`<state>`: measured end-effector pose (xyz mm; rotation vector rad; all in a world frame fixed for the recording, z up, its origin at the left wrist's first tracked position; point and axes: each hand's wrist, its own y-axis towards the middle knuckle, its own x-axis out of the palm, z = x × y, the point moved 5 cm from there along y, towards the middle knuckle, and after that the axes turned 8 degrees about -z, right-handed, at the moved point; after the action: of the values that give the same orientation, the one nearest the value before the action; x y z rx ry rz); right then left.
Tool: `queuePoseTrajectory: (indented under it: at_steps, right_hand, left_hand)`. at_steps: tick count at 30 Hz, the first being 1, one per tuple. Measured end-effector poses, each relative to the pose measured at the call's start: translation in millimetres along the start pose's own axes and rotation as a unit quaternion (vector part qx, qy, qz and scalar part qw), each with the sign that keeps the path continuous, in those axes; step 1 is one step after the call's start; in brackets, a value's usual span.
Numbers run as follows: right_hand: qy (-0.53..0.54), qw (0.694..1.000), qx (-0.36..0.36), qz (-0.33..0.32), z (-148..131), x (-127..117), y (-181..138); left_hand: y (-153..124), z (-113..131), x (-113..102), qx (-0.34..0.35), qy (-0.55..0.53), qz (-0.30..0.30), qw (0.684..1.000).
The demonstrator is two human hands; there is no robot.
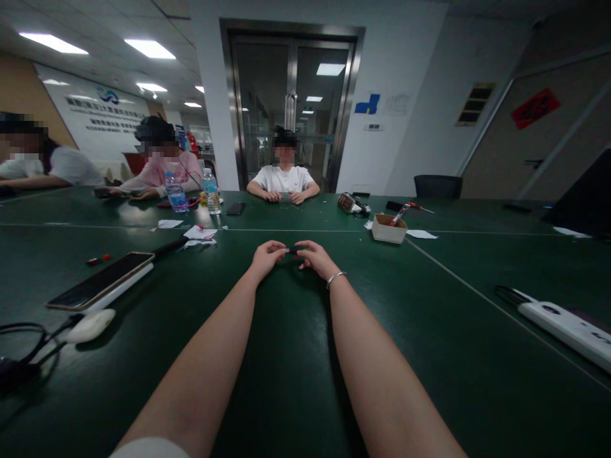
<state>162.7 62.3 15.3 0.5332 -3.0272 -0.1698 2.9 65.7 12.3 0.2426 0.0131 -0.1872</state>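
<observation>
Both my arms stretch out over the dark green table (429, 331). My left hand (265, 256) and my right hand (312, 256) meet at the middle, fingers curled. Between their fingertips they pinch a small dark object (291, 250), too small to name. A thin bracelet (336, 277) circles my right wrist. Both hands rest on or just above the tabletop.
A phone (102, 278) lies on a white block at the left, with a white mouse (90, 325) and black cables. A small cardboard box (389, 228) stands at the right, and a white power strip (563, 326) lies further right. Three people sit across, with water bottles (210, 190).
</observation>
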Motion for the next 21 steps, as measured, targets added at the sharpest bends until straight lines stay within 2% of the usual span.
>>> queuePoseTrajectory:
  at_steps: [12, 21]
  right_hand:
    - [-0.003, 1.000, 0.008, 0.012, -0.7, -0.3, -0.9]
    - [-0.020, 1.000, 0.010, -0.004, 4.6, -2.0, 2.5]
  left_hand:
    - [-0.8, 3.0, 2.0, -0.004, -0.003, -0.003, 1.000]
    - [-1.8, 3.4, 2.1, -0.012, -0.001, -0.006, 1.000]
